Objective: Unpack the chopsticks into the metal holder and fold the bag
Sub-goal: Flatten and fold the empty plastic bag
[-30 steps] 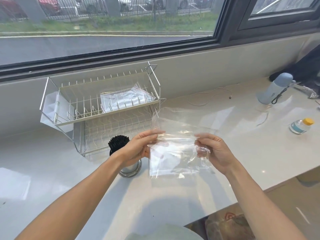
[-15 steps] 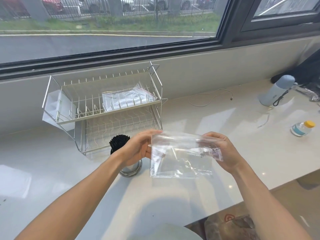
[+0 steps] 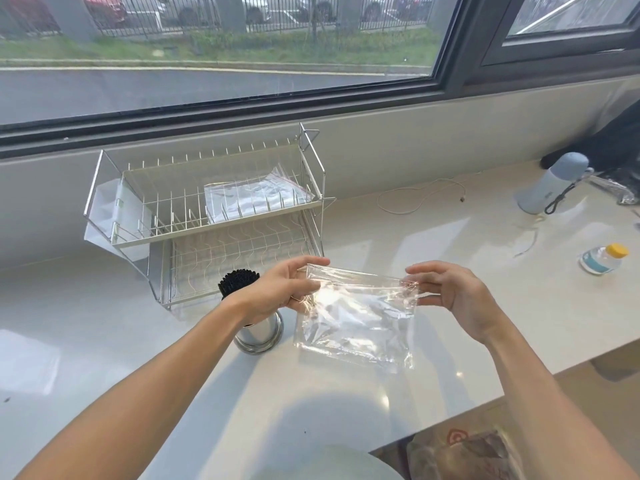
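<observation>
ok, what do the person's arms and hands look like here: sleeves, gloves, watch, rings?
Both forearms are bare up to the frame edge: no sleeves show. The left hand and right hand wear no gloves. No watch or wristband shows on either wrist. A thin glint near the left hand's lower fingers could be a ring, but it is too small to tell. No markings are visible.

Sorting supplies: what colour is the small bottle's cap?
Yellow; the small bottle's cap shows clearly in the head view.
</observation>
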